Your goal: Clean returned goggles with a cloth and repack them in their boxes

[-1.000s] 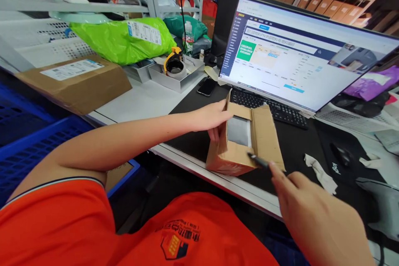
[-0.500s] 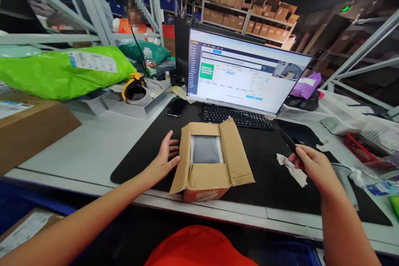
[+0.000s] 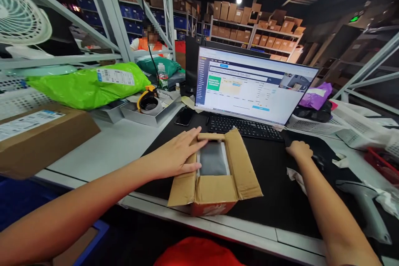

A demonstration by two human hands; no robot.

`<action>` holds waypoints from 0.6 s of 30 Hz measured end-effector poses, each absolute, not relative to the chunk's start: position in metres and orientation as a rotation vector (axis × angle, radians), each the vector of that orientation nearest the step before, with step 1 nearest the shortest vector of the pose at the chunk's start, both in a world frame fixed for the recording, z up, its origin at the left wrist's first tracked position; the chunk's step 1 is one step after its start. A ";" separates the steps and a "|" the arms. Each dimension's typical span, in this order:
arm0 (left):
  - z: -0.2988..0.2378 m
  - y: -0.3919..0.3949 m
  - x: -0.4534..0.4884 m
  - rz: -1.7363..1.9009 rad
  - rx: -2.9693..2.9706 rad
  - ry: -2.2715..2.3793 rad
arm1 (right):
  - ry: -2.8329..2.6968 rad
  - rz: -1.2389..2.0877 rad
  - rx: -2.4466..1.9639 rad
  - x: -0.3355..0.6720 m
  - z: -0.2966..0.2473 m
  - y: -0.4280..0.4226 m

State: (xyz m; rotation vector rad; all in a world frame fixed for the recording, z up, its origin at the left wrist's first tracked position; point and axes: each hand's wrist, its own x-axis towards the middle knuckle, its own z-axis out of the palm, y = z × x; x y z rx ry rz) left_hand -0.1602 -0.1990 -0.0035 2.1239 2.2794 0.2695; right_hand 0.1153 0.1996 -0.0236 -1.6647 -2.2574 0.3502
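Left hand point(image 3: 174, 152) spread — open cardboard box point(image 3: 216, 189) lies beneath it, extending rightward.

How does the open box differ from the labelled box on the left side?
The open box has its side flaps spread; the labelled box looks closed. Inside the open box, something grey shows; on the labelled box, a white label lies on top. Both are brown cardboard.
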 end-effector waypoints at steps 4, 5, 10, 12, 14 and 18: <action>-0.004 -0.182 -0.182 0.516 2.073 2.310 | -2.417 0.458 -1.238 0.109 0.022 0.140; -0.005 -0.174 -0.190 0.612 2.054 2.254 | -2.456 0.503 -1.070 0.108 0.033 0.113; -0.035 -0.130 -0.217 1.007 1.684 2.206 | -2.899 0.406 0.003 0.098 0.048 -0.030; -0.053 -0.121 -0.214 1.103 1.577 2.265 | -2.978 0.335 0.059 0.092 0.035 -0.059; -0.070 -0.118 -0.205 1.224 1.459 2.327 | -2.906 0.435 -0.002 0.089 0.020 -0.067; -0.089 -0.116 -0.185 1.459 1.287 2.410 | -2.588 0.982 0.025 0.096 0.006 -0.054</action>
